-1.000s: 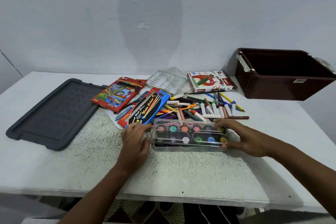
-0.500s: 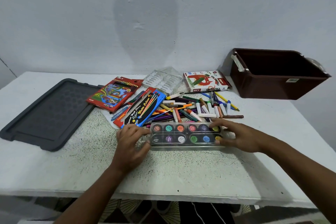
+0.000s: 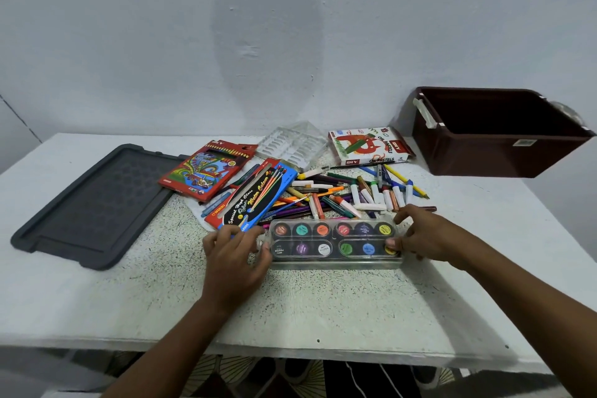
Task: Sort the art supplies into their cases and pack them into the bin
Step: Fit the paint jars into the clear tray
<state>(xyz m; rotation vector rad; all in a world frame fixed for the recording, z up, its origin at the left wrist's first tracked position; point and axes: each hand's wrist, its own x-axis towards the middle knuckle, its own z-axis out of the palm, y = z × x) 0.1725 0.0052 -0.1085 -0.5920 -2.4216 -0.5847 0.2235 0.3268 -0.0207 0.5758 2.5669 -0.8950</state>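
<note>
Only the head view to go on here. Lower middle of the frame: a clear paint case (image 3: 334, 244) with two rows of colour pots lies flat on the speckled table (image 3: 323, 300). The left hand (image 3: 234, 255) grips its left end, thumb at the corner and fingers curled over the edge, and the right hand (image 3: 423, 237) clasps the right end, thumb on the lid by the yellow pot and fingers round the far side.

Biggest risk, I'd say, is the lid. It looks like thin clear plastic, and I can't tell if it's latched (too shiny to read). If it's lifted by the ends and pops, twelve pots go rolling.

Just behind the case, centre frame, sits the loose pile of crayons and pens (image 3: 352, 197), touching or nearly touching its far edge. Sliding the case back would shove them around, and the round ones roll toward the table's right side.

The brown bin (image 3: 497, 136) is way off at the upper right, so it's a long carry over that pile. The oil pastels box (image 3: 368, 145), the blue watercolour pack (image 3: 258, 197) and the red pencil box (image 3: 208, 168) lie unpacked, with the grey lid (image 3: 90, 203) at left.
</note>
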